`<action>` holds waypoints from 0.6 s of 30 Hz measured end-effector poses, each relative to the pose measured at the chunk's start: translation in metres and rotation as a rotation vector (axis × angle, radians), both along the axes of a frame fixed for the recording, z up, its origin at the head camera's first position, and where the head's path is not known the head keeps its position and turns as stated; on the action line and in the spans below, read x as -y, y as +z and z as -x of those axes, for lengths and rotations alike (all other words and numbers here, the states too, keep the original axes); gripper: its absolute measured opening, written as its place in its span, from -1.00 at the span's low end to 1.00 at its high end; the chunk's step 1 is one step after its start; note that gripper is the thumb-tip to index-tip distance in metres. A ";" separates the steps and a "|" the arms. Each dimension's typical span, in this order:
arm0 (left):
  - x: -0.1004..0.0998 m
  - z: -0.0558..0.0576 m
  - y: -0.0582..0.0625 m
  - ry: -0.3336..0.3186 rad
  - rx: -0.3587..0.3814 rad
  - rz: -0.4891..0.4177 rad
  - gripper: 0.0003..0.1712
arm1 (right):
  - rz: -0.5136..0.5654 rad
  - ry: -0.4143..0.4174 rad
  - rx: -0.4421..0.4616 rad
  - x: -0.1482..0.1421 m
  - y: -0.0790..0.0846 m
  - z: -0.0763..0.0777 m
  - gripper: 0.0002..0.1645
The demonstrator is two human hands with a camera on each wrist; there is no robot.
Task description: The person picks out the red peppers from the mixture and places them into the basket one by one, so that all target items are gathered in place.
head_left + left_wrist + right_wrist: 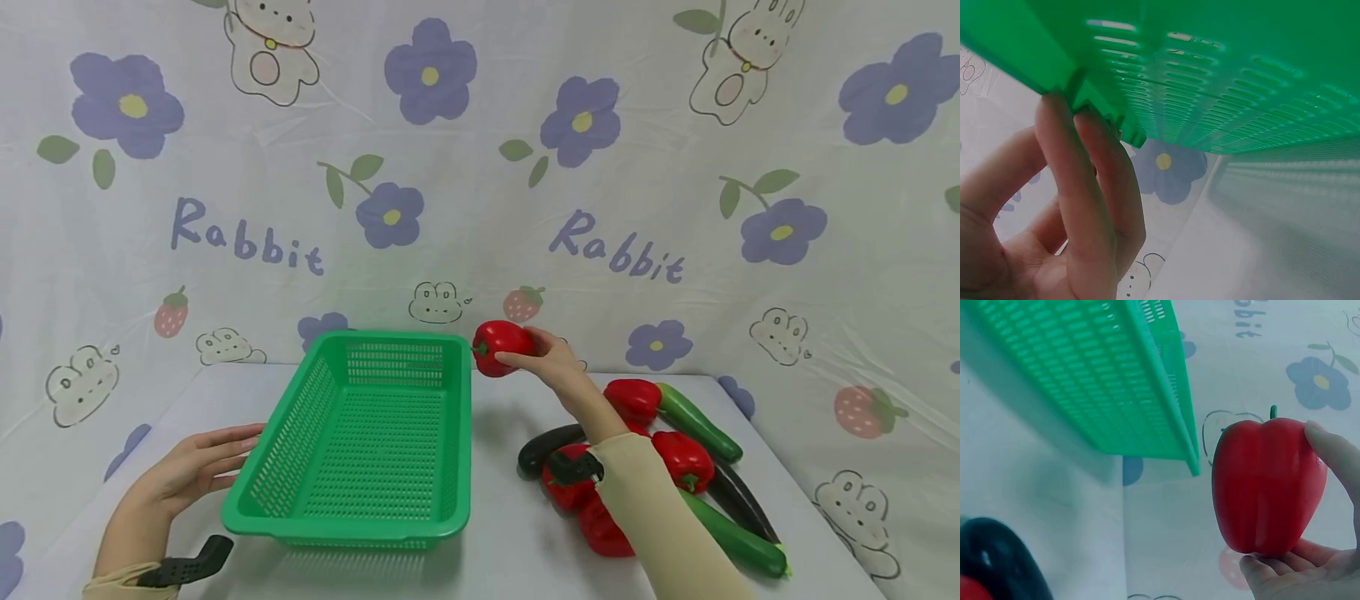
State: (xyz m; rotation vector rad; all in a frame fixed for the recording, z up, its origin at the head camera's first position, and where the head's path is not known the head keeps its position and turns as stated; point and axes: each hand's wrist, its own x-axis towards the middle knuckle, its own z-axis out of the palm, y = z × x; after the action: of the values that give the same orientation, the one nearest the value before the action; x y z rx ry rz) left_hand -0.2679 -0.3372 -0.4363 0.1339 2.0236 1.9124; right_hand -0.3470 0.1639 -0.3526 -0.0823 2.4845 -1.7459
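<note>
My right hand [551,362] holds a red bell pepper [501,348] in the air, just past the back right corner of a green plastic basket [462,433]. In the right wrist view, the thumb lies on one side of the pepper [1269,487] and the other fingers support its end; its green stem shows. Beside the basket's left side is my left hand [191,467], its fingers fairly straight. The left wrist view shows its fingertips right at the underside of the basket's rim [1016,56]. Nothing lies inside the basket.
Right of the basket, several red bell peppers [684,460] lie piled with dark eggplants [551,448] and long green vegetables [697,421], partly hidden by my right forearm. A patterned cloth [480,167] hangs behind the white table [498,517].
</note>
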 end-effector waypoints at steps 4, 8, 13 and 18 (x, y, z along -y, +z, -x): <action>0.000 0.001 0.000 0.007 -0.002 0.013 -0.72 | -0.009 0.004 -0.006 0.006 0.004 -0.002 0.00; 0.000 0.001 0.000 0.008 -0.003 0.025 -0.72 | -0.019 0.008 -0.018 0.012 0.007 -0.002 0.01; 0.001 0.000 0.000 -0.002 -0.002 0.027 -0.71 | -0.008 0.013 -0.028 0.019 0.011 -0.004 0.02; 0.000 0.000 0.000 -0.007 0.000 0.024 -0.71 | -0.006 0.016 -0.037 0.023 0.012 -0.005 0.02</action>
State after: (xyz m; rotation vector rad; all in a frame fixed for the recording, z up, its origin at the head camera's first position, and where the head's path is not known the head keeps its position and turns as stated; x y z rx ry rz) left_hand -0.2683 -0.3377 -0.4360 0.1349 2.0429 1.8838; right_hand -0.3419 0.1411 -0.3408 -0.1353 2.5072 -1.7461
